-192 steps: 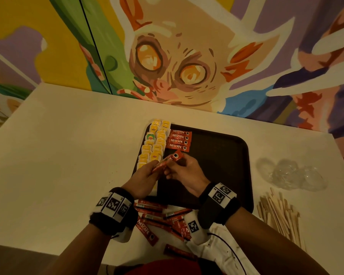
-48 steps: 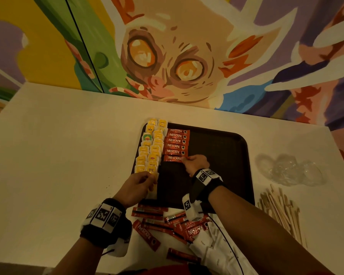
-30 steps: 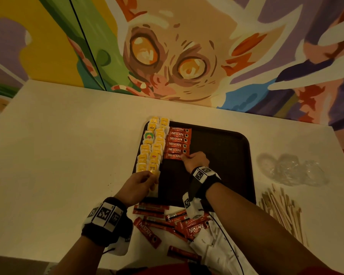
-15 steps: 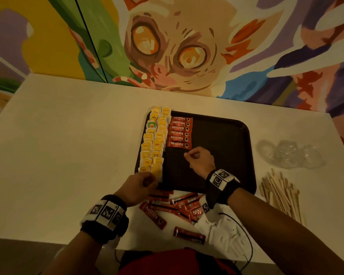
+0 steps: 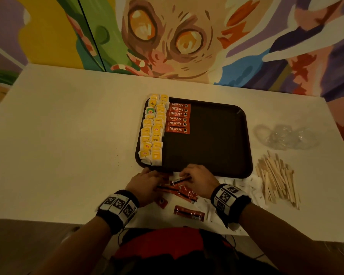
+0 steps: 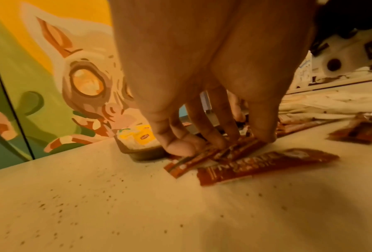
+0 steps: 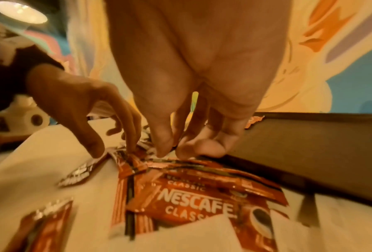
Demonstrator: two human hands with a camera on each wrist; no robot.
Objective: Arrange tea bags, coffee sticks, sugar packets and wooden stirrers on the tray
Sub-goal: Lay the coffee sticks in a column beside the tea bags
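- tea bags are laid in two columns at the left edge of the tray; judged done.
- coffee sticks, six in a row, are set beside them; loose coffee sticks lie off the tray at its near edge.
- one coffee stick is pinched by the right hand; the left hand is set fingertips-down on the pile, and a grasp cannot be told.
- sugar packets and wooden stirrers are not yet placed and lie to the tray's right.

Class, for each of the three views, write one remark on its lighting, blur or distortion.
Head view: dim, warm light, yet the labels of the coffee sticks on the tray read clearly. Left wrist view: the loose sticks by the left hand are smeared. Right wrist view: a lamp glares top left; the nearest sticks blur.
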